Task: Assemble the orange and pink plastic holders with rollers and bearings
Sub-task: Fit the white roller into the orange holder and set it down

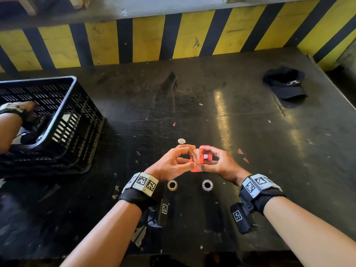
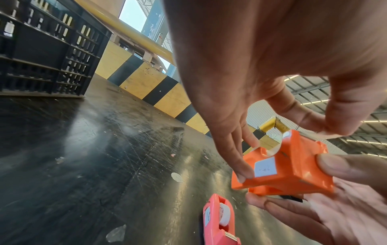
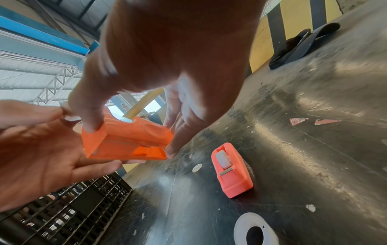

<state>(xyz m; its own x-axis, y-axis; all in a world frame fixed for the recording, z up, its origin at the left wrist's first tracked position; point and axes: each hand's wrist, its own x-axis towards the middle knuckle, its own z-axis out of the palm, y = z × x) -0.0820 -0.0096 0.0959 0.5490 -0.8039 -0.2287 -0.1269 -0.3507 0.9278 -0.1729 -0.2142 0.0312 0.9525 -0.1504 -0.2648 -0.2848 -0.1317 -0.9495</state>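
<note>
1. Both hands are meeting over the table (image 1: 250,116), just in front of the body, and together they are gripping the orange holder (image 2: 286,167) clear of the surface.
2. The left hand (image 1: 173,162) is curling its fingertips (image 2: 243,175) against one end of the holder, while its thumb is pinching a clear part at the top edge; what that part is, I cannot tell.
3. The right hand (image 1: 217,162) is clamping the other end, thumb on one face and fingers underneath.
4. The pink holder (image 3: 231,170) is lying on the table just beyond the hands, with a white roller (image 3: 223,159) already sitting in its slot.
5. Two bearings (image 1: 172,185) are resting on the table near the wrists, apart from each other.
6. Judging by its thin moulded walls, the orange holder is probably light, stiff and rather slick; gripping the flat end faces looks safer than squeezing the open slot, which could flex.
7. The head view is hiding most of the orange holder behind the fingers, whereas the left wrist view is showing its white label (image 2: 265,167) and the right wrist view its hollow underside.
8. Only the head view is showing a black crate (image 1: 63,120) with another person's hand (image 1: 28,106) reaching in, and both bearings together.
</note>
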